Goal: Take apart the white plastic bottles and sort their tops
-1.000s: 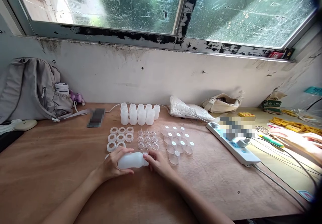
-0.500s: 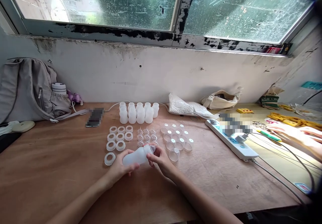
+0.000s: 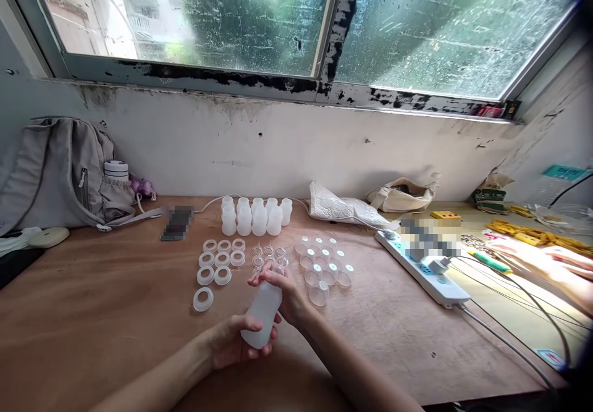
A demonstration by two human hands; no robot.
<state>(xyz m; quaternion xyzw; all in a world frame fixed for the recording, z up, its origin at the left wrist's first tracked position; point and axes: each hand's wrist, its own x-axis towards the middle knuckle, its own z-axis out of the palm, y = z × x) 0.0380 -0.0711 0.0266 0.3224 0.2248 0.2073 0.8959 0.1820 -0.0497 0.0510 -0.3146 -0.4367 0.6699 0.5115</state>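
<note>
Well, 1 bottle (image 3: 263, 313) — left fingers (image 3: 251, 323) round base, right fingers (image 3: 271, 275) round top.

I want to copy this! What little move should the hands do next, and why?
I'd say a gentle twist by the right hand: its fingers wrap round the top of the bottle, and the left hand grips the lower part. Whether the top is tight is hidden.

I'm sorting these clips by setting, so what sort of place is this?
Probably a small hand-assembly workspace in a plain room: a wooden table holds rows of white bottles and plastic rings, below a worn window frame.
</note>
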